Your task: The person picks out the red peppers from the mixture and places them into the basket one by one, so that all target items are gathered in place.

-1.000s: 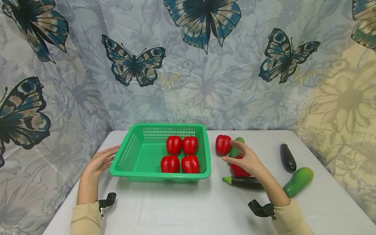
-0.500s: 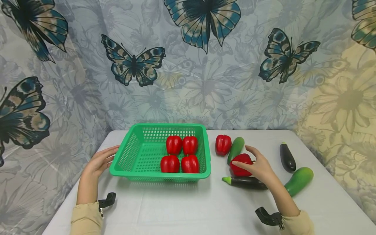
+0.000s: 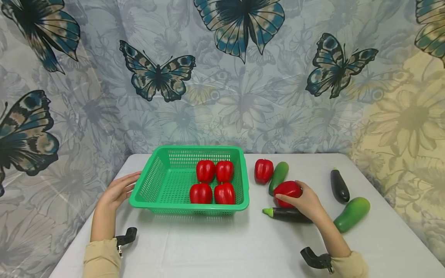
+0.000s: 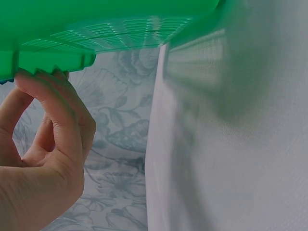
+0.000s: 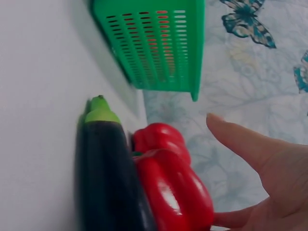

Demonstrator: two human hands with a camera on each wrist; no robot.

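At the left end of the green basket (image 3: 158, 206), my left hand (image 3: 116, 193) has its fingertips against the outside of the rim; in the left wrist view its fingers (image 4: 53, 96) are loosely bent there. My right hand (image 3: 307, 200) is at a red bell pepper (image 3: 287, 189), its thumb on the near side and its fingers at the far right. The right wrist view shows the thumb (image 5: 236, 137) spread away from the same bell pepper (image 5: 175, 192); most other fingers are hidden. Several red bell peppers (image 3: 205, 172) sit in the basket's right half.
Another red bell pepper (image 3: 264, 171) and a cucumber (image 3: 279, 177) lie right of the basket. An eggplant (image 3: 288, 214) lies in front of the pepper by my right hand. Farther right are a second eggplant (image 3: 339, 186) and a large green vegetable (image 3: 352, 214).
My right hand has drawn back from above the cucumber toward the right and near side, then come in around the red bell pepper. The left hand has stayed at the basket rim.
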